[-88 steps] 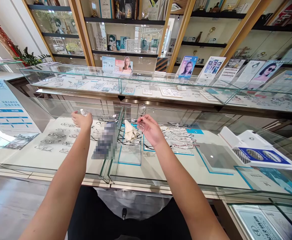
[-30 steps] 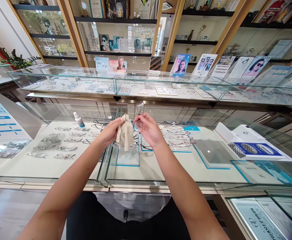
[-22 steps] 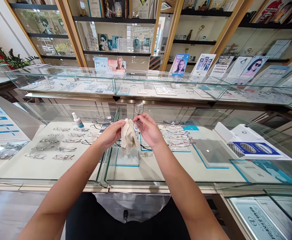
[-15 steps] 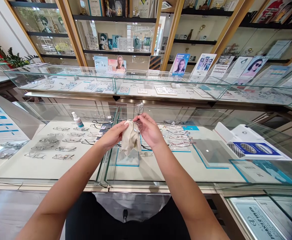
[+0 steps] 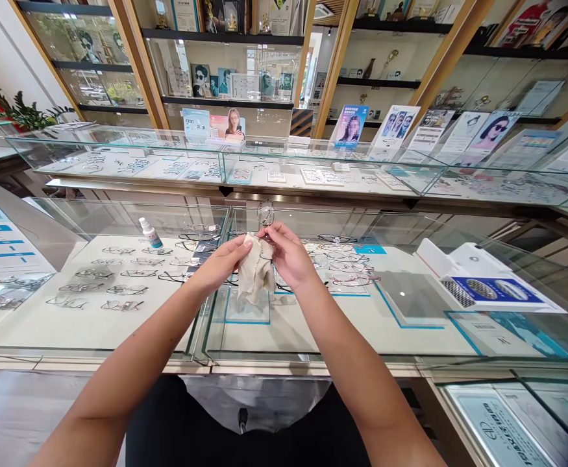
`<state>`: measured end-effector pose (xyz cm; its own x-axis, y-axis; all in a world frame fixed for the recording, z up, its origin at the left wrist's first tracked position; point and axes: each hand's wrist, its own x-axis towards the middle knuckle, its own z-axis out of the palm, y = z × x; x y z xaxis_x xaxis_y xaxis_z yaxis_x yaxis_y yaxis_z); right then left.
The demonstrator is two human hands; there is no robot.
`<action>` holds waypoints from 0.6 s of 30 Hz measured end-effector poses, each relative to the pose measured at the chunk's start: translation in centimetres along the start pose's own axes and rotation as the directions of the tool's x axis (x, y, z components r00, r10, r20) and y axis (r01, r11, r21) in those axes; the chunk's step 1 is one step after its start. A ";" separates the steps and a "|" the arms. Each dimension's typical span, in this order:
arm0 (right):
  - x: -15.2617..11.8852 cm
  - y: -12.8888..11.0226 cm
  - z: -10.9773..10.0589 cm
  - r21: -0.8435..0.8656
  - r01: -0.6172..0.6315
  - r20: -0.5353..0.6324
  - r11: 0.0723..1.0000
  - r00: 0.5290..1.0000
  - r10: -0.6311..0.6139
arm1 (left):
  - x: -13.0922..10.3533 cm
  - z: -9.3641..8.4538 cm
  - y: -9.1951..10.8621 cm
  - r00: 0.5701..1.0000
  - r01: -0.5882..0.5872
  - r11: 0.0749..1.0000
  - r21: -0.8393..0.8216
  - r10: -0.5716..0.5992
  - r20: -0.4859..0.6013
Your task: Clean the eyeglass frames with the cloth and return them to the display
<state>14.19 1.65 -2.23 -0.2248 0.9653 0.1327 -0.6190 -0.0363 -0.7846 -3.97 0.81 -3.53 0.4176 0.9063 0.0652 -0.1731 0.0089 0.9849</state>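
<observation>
Optician's shop: glass showcases [image 5: 132,331], spectacle frames [image 5: 126,290], posters [image 5: 395,131]

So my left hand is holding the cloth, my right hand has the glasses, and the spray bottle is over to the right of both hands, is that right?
Not quite: the spray bottle is over to the left, as the head view shows. Your left hand holds the cloth and your right hand the glasses.

We see cream cloth [image 5: 253,271], white spray bottle [image 5: 150,233], white box [image 5: 482,262] with blue panel [image 5: 494,290], black-and-white checked patch [image 5: 460,292], black trousers [image 5: 167,428].
</observation>
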 end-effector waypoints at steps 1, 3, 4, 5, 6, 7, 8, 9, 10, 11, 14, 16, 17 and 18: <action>0.0 0.0 0.0 -0.007 0.000 -0.002 1.000 1.000 0.000 | 0.0 0.0 0.0 1.000 -0.006 1.000 0.013 0.005 0.013; 0.0 0.0 0.1 -0.022 -0.005 -0.003 1.000 1.000 0.005 | -0.1 0.0 0.1 1.000 -0.008 1.000 0.030 0.008 0.026; -0.1 0.0 0.1 -0.027 -0.009 0.000 1.000 1.000 0.009 | -0.1 -0.1 0.2 1.000 -0.005 1.000 0.030 0.004 0.025; -0.1 0.0 0.1 -0.032 -0.013 0.005 0.999 1.000 0.013 | -0.1 -0.1 0.2 1.000 0.002 1.000 0.023 -0.002 0.019; -0.1 0.0 0.1 -0.035 -0.017 0.011 0.999 1.000 0.017 | -0.1 -0.1 0.3 1.000 0.011 1.000 0.012 -0.011 0.009; -0.2 0.0 0.2 -0.038 -0.020 0.018 0.999 1.000 0.021 | -0.2 -0.2 0.3 1.000 0.021 1.000 0.000 -0.021 -0.002; -0.2 0.0 0.2 -0.040 -0.022 0.024 0.999 0.999 0.023 | -0.2 -0.2 0.4 0.999 0.031 0.999 -0.010 -0.031 -0.011; -0.2 0.0 0.2 -0.043 -0.023 0.030 0.999 0.999 0.024 | -0.2 -0.3 0.5 0.999 0.042 0.999 -0.016 -0.042 -0.020; -0.2 -0.1 0.2 -0.047 -0.023 0.035 0.999 0.999 0.025 | -0.2 -0.4 0.6 0.998 0.055 0.998 -0.015 -0.055 -0.025; -0.2 -0.1 0.2 -0.052 -0.023 0.041 0.998 0.999 0.025 | -0.3 -0.4 0.8 0.997 0.070 0.997 -0.010 -0.070 -0.027; -0.3 0.0 0.3 -0.067 -0.025 0.054 0.997 0.998 0.028 | -0.4 -0.5 1.1 0.992 0.128 0.992 0.015 -0.128 -0.015; -0.3 0.1 0.3 -0.073 -0.030 0.055 0.997 0.998 0.034 | -0.5 -0.5 1.1 0.988 0.157 0.987 0.020 -0.157 -0.003; -0.4 0.2 0.4 -0.074 -0.033 0.053 0.997 0.998 0.037 | -0.5 -0.4 1.1 0.986 0.166 0.986 0.016 -0.166 0.004; -0.4 0.2 0.5 -0.075 -0.035 0.050 0.997 0.998 0.039 | -0.5 -0.3 1.0 0.985 0.174 0.985 0.009 -0.174 0.011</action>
<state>13.77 1.17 -2.18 -0.2859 0.9491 0.1322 -0.5528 -0.0506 -0.8318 -4.68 0.48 -2.61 0.4510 0.8862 -0.1056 -0.0898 0.1628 0.9826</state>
